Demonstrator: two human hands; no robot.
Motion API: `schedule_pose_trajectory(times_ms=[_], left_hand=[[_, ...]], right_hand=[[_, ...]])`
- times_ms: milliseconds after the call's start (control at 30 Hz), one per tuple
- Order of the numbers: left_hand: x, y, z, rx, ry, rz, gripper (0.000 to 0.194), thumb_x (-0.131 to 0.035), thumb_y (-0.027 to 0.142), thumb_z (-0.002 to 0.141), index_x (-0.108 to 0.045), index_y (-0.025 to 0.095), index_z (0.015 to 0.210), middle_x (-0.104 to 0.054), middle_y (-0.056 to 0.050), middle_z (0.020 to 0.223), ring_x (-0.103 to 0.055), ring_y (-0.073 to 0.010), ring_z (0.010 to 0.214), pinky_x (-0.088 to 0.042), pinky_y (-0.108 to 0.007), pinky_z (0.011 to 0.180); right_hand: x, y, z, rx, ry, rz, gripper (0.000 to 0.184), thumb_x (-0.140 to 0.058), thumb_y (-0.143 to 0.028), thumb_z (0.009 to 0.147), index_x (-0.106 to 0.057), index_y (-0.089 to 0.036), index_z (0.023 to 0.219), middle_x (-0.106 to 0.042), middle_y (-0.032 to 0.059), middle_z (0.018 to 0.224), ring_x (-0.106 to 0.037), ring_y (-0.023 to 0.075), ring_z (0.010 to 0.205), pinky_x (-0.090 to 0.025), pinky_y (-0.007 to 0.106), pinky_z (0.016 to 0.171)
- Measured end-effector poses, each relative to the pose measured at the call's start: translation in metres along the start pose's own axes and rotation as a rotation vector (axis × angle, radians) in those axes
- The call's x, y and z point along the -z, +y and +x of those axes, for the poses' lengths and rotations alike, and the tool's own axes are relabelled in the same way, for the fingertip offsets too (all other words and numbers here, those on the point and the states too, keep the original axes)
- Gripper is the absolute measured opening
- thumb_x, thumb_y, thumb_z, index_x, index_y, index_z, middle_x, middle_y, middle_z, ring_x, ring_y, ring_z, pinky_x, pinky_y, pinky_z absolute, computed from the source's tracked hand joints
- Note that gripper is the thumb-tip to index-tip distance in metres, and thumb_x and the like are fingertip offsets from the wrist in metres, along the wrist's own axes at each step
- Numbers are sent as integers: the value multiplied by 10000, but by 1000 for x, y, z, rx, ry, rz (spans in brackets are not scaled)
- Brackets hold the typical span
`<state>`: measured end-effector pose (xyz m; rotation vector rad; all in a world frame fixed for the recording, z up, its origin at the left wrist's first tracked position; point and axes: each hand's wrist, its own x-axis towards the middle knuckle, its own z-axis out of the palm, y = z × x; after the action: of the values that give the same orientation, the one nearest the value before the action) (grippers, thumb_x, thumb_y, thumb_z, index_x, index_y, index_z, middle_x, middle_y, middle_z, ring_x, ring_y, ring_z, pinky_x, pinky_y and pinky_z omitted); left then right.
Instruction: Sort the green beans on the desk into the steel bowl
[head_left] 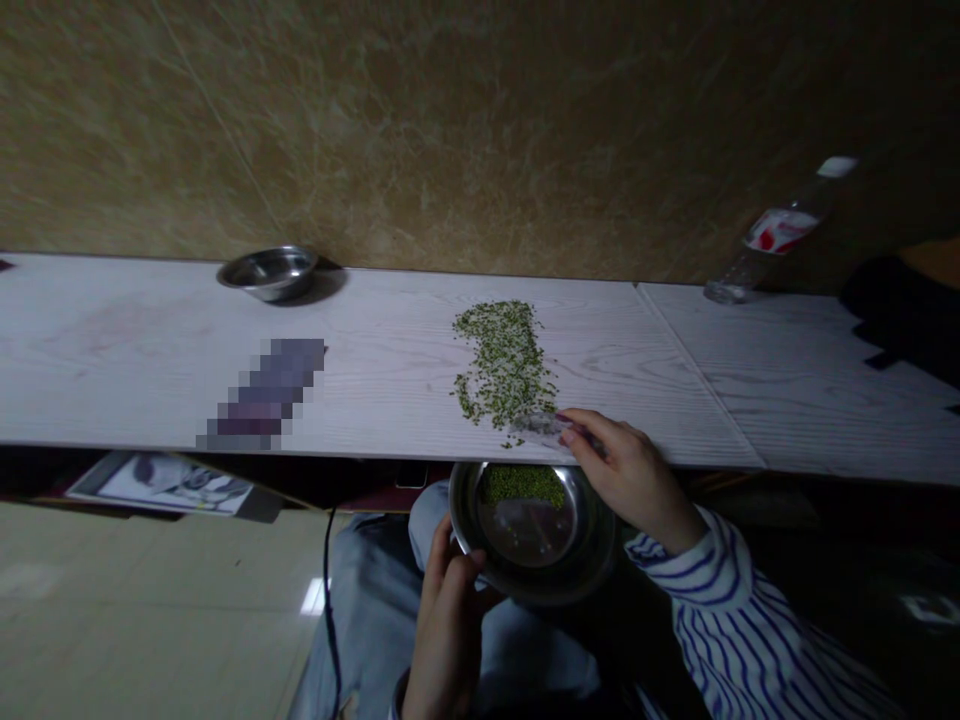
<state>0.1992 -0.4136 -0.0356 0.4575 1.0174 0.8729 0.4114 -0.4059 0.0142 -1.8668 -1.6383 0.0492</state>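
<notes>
My left hand grips the near left rim of a metal bowl, which sits over my lap just below the table edge. Green mung beans lie against the bowl's far side, and part of its bottom is bare. More mung beans are spread in a patch on the white table. At the near end of this patch, my right hand pinches a thin, clear piece, plastic by its look, low against the tabletop. Its exact kind is hard to make out.
A second metal bowl stands by the wall at the back left. Nearer the front edge lies a blurred-out flat object. A clear bottle with a white cap stands at the right. A dark cable hangs beside my leg.
</notes>
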Motion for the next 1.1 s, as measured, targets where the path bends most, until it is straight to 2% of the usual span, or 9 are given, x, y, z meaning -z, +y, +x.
schedule_pose_trajectory(times_ms=[133,400,533,633,733,867,1000,1100], left_hand=[[3,0,2,2,12,2,639,-642,290,697,-553,267,1329,-616,-95,1241,-562,-290,1059,-536,-351,704],[5,7,-1,-4,-22,-3,598,-611,265,749,-528,267,1341,-582,-91,1297,-543,-272,1082,-533,-394,784],[6,4,0,-1,-11,-13,638,-621,268,735,-501,260,1362,-588,-102,1282,-550,-273,1059,-538,-403,771],[6,1,2,-11,15,-19,674,-639,277,711,-495,263,1369,-586,-107,1286,-552,-284,1058,-540,-399,740],[4,2,1,-9,23,-10,662,-641,280,705,-511,244,1353,-594,-118,1274,-554,-290,1050,-537,-376,696],[-1,4,-4,-7,29,-15,577,-626,262,737,-541,223,1306,-611,-104,1249,-577,-258,1002,-530,-348,681],[-3,5,-6,22,70,-15,550,-628,266,755,-539,227,1297,-626,-87,1225,-597,-246,992,-510,-301,637],[-3,5,-5,16,50,-16,546,-614,259,768,-526,227,1306,-614,-86,1251,-589,-252,1021,-520,-318,658]], right_hand=[[-5,-4,5,22,-20,0,267,-504,-267,929,-667,-228,1137,-751,51,996,-698,195,857,-545,314,759],[-6,-13,9,112,-105,86,236,-535,-230,927,-657,-230,1130,-746,30,1024,-692,168,898,-529,288,797],[-3,-17,4,163,-136,76,226,-536,-223,927,-668,-225,1111,-746,29,1041,-694,169,877,-527,300,799],[-1,-15,-3,147,-145,79,228,-532,-242,931,-666,-237,1115,-747,21,1032,-692,172,877,-528,305,798],[0,-7,-8,52,-98,92,244,-529,-262,926,-659,-234,1130,-749,28,1005,-696,181,884,-541,295,768],[1,5,-3,-52,18,93,265,-521,-289,921,-663,-202,1128,-751,58,998,-707,194,845,-550,296,730],[2,7,9,-76,74,55,273,-522,-283,912,-672,-181,1116,-757,74,965,-712,199,771,-548,295,680],[2,4,15,-58,87,-2,266,-526,-267,905,-680,-186,1105,-760,76,946,-712,207,777,-546,303,684]])
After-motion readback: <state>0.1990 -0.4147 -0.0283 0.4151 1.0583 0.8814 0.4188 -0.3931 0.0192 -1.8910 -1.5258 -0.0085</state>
